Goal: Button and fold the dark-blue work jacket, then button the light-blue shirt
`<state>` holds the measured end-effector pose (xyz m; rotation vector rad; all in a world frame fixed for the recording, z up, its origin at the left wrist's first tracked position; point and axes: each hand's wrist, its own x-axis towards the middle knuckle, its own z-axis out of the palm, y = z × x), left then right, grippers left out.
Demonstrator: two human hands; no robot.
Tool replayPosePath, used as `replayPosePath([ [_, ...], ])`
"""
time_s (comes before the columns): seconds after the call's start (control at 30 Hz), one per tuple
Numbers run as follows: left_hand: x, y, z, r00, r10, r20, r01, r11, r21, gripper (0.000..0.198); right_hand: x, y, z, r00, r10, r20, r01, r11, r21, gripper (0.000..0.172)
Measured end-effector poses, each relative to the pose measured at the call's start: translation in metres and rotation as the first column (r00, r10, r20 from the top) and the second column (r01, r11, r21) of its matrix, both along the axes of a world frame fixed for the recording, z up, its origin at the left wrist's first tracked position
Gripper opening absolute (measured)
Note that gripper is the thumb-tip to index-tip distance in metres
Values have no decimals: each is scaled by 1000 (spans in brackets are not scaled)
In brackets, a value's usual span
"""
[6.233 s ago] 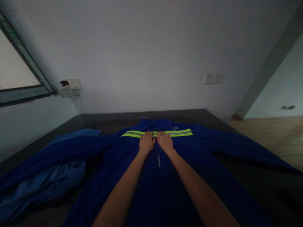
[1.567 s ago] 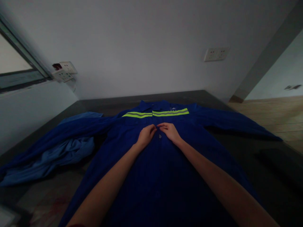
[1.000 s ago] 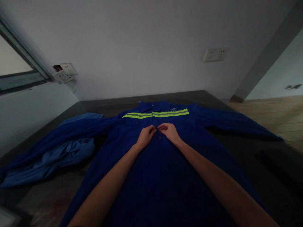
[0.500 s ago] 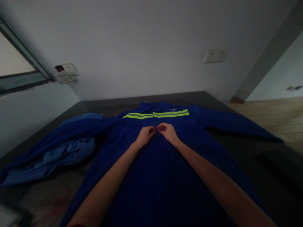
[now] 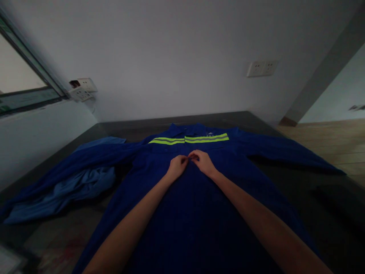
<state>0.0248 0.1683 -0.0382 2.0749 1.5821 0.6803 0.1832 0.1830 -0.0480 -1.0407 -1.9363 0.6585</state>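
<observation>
Hands point(image 5: 178, 166) point(image 5: 203, 162) pinching flat blue cloth garment point(image 5: 188, 201), striped band point(image 5: 207, 138).

Before you, the blue garment point(image 5: 194, 205) is matt cloth, its chest band point(image 5: 207, 139) smooth; you also have creased, matt cloth in the paler garment point(image 5: 85, 183), a smooth, faintly glossy tabletop point(image 5: 235, 119) and plastic-looking wall sockets point(image 5: 262, 68)
</observation>
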Motion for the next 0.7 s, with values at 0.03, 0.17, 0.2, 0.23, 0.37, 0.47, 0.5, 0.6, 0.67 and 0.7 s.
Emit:
replayPosePath([
  [0.03,-1,0,0,1000,2,-8,-2,1000,-16,24,-1,-1,0,1000,-11,17,11,1000,15,24],
  [0.17,-1,1,2,999,38,20,-36,997,-74,28,-7,-6,-2,996,-81,27,81,997,12,25],
  [0.2,-1,2,2,998,54,36,-51,995,-88,27,-8,-6,-3,995,-99,16,99,995,-1,26],
  [0.23,0,2,1,996,72,51,-66,993,-98,27,-9,-7,-4,993,-114,4,114,993,-12,26],
  [0.37,3,4,-4,987,128,94,-122,990,-74,25,-11,-8,-8,989,-145,-9,145,989,-12,24],
  [0.47,3,5,-8,982,148,119,-142,988,-56,24,-9,-7,-7,984,-176,16,176,984,-4,16],
  [0.5,3,6,-8,981,149,125,-143,988,-52,24,-8,-7,-6,983,-183,30,183,983,2,13],
  [0.6,3,5,-9,980,141,137,-137,990,-39,25,-6,-6,-5,978,-194,74,192,981,24,9],
  [0.67,3,5,-9,981,135,140,-132,991,-30,24,-5,-5,-6,978,-192,86,191,981,24,8],
  [0.7,3,5,-10,981,132,140,-130,991,-26,24,-5,-4,-7,978,-189,83,189,982,16,8],
])
